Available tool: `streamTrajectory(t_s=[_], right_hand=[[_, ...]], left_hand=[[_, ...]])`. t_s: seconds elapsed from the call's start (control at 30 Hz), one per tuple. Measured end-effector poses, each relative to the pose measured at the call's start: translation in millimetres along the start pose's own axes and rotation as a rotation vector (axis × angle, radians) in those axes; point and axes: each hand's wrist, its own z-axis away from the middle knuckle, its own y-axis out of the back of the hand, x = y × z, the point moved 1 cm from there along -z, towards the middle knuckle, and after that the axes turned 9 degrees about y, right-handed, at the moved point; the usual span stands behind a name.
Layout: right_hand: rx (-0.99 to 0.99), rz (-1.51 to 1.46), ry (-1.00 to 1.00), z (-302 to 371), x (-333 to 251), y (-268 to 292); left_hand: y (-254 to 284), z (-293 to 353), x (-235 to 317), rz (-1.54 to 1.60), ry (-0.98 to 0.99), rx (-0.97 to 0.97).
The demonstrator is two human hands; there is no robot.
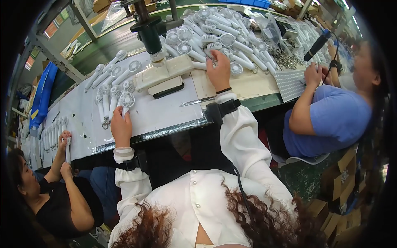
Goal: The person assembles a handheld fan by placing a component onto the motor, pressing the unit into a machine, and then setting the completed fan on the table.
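My left hand (121,127) is closed around the handle of a white handheld fan (127,100), its round grille pointing up and away from me. My right hand (219,71) is at the near edge of a large heap of white handheld fans (223,31). Its fingers are bent round a white fan handle (199,65) that sticks out to the left; the palm side is partly hidden. Between my hands, a white block-shaped fixture (163,73) sits under the dark press (149,35). Several finished-looking fans (117,89) lie on the white sheet beside my left hand.
A pointed metal tool (198,101) lies near the table edge. Metal clips (285,60) are piled at the right, by a dotted sheet (291,84). A co-worker in blue (331,111) sits right; another in black (62,202) holds a fan (68,149) at left.
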Motion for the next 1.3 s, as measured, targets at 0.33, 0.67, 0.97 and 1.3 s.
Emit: streamTrajectory(t_s=[0.33, 0.67, 0.97, 1.3], right_hand=[[-0.155, 0.674, -0.076, -15, 67, 50], [-0.265, 0.608, 0.030, -20, 64, 54], [-0.337, -0.066, 0.160, -17, -69, 28], [-0.545, -0.249, 0.183, 11, -111, -18]], left_hand=[[4, 10, 14, -0.077, -0.043, 0.065], [-4, 22, 63, 0.203, -0.349, 0.181], [-62, 22, 120, 1.046, -0.233, -0.520], [-74, 5, 118, 1.274, 0.090, -0.532]])
